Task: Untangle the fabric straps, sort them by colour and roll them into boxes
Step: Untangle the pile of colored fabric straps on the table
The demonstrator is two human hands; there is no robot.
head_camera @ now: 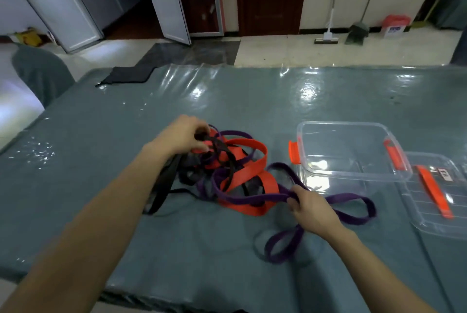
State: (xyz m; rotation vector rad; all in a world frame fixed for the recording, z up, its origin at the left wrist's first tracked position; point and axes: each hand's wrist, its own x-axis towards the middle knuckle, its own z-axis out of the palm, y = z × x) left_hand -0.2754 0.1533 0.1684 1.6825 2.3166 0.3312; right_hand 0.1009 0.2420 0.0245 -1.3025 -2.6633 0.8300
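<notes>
A tangle of straps [237, 161] lies at the middle of the table [252, 100]. The left hand [182, 135] grips it at its far left side; the right hand [313, 209] holds a trailing strap [350, 196] at the tangle's near right, its loops lying to the right of and in front of that hand. A box [353, 173] stands right of the tangle, with a lid [434, 206] just beside it, nearer and further right. A cloth [129, 75] lies on the far left edge. A chair [40, 72] stands left of the table; a mop [327, 34] and dustpan [356, 32] stand behind it
</notes>
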